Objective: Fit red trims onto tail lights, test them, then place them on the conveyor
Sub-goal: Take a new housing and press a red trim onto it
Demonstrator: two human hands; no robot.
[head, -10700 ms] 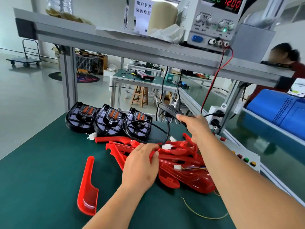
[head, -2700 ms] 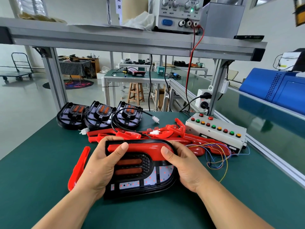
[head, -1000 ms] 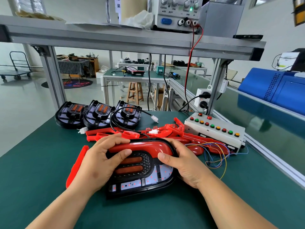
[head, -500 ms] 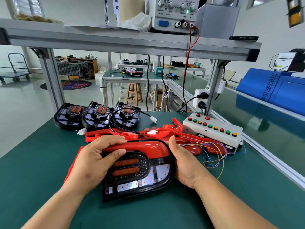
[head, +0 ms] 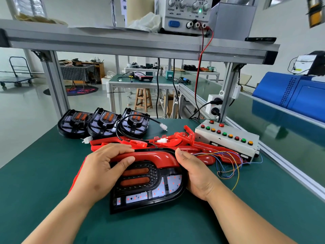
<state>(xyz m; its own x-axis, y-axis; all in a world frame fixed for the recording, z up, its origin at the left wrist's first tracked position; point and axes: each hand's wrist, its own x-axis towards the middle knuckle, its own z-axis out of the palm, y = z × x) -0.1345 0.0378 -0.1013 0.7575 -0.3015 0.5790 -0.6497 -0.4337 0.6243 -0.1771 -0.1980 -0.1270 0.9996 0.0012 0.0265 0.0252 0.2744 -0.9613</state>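
One tail light (head: 154, 189) between left hand (head: 98, 171), right hand (head: 198, 176); fingers (head: 119, 149) over red trim (head: 158, 156).

tail light (head: 149, 182) partly hidden under our left hand (head: 103, 171), power supply (head: 186, 14) cropped by the top edge

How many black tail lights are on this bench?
4: three tail lights in a row far left, one tail light up front between left hand and right hand. Red trims may hide others.
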